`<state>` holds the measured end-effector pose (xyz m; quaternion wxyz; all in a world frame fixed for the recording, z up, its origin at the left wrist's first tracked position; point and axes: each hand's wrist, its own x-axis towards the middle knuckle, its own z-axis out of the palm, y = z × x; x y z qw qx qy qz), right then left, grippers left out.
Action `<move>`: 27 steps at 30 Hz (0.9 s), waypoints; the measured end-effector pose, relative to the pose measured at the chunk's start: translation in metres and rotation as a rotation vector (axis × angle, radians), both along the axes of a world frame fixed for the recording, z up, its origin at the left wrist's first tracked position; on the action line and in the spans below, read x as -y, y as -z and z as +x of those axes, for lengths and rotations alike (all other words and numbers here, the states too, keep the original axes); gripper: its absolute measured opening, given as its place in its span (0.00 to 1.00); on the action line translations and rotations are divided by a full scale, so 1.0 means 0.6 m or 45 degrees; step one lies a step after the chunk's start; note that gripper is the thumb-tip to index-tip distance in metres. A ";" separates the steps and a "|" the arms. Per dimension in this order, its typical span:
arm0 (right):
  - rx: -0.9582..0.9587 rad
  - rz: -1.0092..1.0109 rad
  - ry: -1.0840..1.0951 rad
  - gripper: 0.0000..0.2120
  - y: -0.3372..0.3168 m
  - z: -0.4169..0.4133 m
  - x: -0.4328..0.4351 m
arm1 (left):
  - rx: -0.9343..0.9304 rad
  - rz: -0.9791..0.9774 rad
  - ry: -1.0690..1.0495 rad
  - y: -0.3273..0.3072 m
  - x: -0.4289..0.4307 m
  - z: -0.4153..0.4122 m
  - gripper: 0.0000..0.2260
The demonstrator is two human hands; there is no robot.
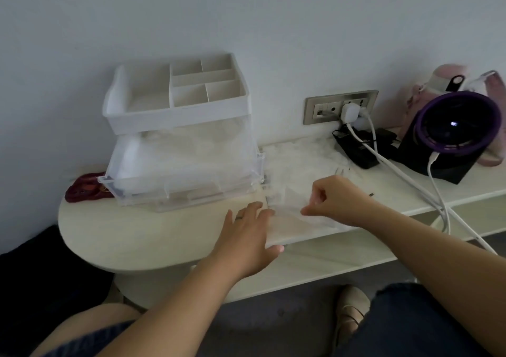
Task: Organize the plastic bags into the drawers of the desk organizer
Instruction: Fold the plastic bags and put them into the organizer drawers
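The desk organizer (178,137) stands up-left of my left hand (246,236). The plastic bags (301,159) lie heaped just beyond my right hand (336,200), which pinches one bag (290,219). My left lies flat, fingers straight, at its edge. I judge the film light, limp and slippery, so I'd grip a folded edge.

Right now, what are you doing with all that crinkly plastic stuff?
A person is sorting clear plastic bags at a desk. The right hand pinches one plastic bag while the left hand lies flat on its edge. Beside them, the desk organizer has a clear drawer pulled out, and it seems to hold bags already. A pile of bags waits behind the hands.
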<state>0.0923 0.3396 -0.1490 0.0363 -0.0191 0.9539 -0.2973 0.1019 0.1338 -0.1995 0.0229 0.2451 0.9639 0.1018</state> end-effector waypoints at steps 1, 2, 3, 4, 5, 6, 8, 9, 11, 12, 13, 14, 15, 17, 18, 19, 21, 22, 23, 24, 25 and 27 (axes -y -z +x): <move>0.011 0.022 -0.005 0.17 0.007 -0.001 0.005 | -0.143 0.047 0.001 -0.003 -0.002 0.004 0.29; 0.017 0.036 -0.005 0.17 0.012 -0.002 0.008 | -0.266 0.105 0.015 -0.005 -0.006 0.008 0.28; 0.021 0.049 -0.009 0.18 0.015 -0.004 0.009 | -0.334 0.181 0.045 -0.005 -0.011 0.012 0.29; 0.031 0.067 -0.020 0.18 0.018 -0.005 0.010 | -0.339 0.260 0.087 -0.003 -0.016 0.015 0.32; 0.052 0.087 -0.034 0.19 0.020 -0.007 0.009 | -0.295 0.332 0.133 0.000 -0.020 0.017 0.35; 0.083 0.102 -0.047 0.19 0.023 -0.008 0.007 | -0.220 0.387 0.173 0.005 -0.024 0.017 0.38; 0.151 0.112 -0.068 0.20 0.029 -0.009 0.002 | -0.096 0.427 0.213 0.013 -0.032 0.016 0.42; 0.175 0.106 -0.079 0.20 0.031 -0.009 0.000 | -0.071 0.441 0.211 0.017 -0.034 0.013 0.42; 0.207 0.079 -0.084 0.21 0.033 -0.010 -0.005 | -0.038 0.506 0.170 0.023 -0.036 0.007 0.37; 0.224 0.048 -0.078 0.21 0.033 -0.012 -0.009 | -0.027 0.533 0.148 0.025 -0.036 0.005 0.34; 0.244 0.004 -0.067 0.22 0.032 -0.014 -0.012 | -0.025 0.534 0.139 0.026 -0.036 0.003 0.31; 0.268 -0.052 -0.059 0.22 0.030 -0.014 -0.015 | -0.033 0.505 0.147 0.027 -0.036 0.002 0.28; 0.295 -0.132 -0.056 0.22 0.027 -0.014 -0.019 | -0.049 0.454 0.167 0.029 -0.037 0.002 0.26; 0.337 -0.369 -0.038 0.18 0.016 -0.013 -0.025 | -0.073 0.310 0.211 0.031 -0.036 0.003 0.23; 0.343 -0.518 -0.013 0.15 0.009 -0.013 -0.027 | -0.075 0.221 0.236 0.031 -0.036 0.003 0.21; 0.337 -0.697 0.023 0.13 0.002 -0.014 -0.029 | -0.082 0.129 0.264 0.032 -0.035 0.003 0.20; 0.296 -1.081 0.126 0.10 -0.014 -0.013 -0.029 | -0.094 -0.023 0.315 0.033 -0.036 0.003 0.21; 0.263 -1.234 0.173 0.09 -0.025 -0.010 -0.028 | -0.091 -0.065 0.325 0.034 -0.036 0.004 0.23; 0.216 -1.359 0.207 0.09 -0.036 -0.008 -0.025 | -0.089 -0.087 0.326 0.034 -0.037 0.005 0.24; 0.167 -1.473 0.235 0.08 -0.049 -0.006 -0.023 | -0.086 -0.106 0.321 0.034 -0.037 0.006 0.26; 0.120 -1.576 0.260 0.07 -0.061 -0.005 -0.022 | -0.085 -0.125 0.316 0.033 -0.036 0.007 0.27; 0.050 -1.760 0.310 0.06 -0.091 0.000 -0.017 | -0.072 -0.145 0.321 0.022 -0.031 0.010 0.29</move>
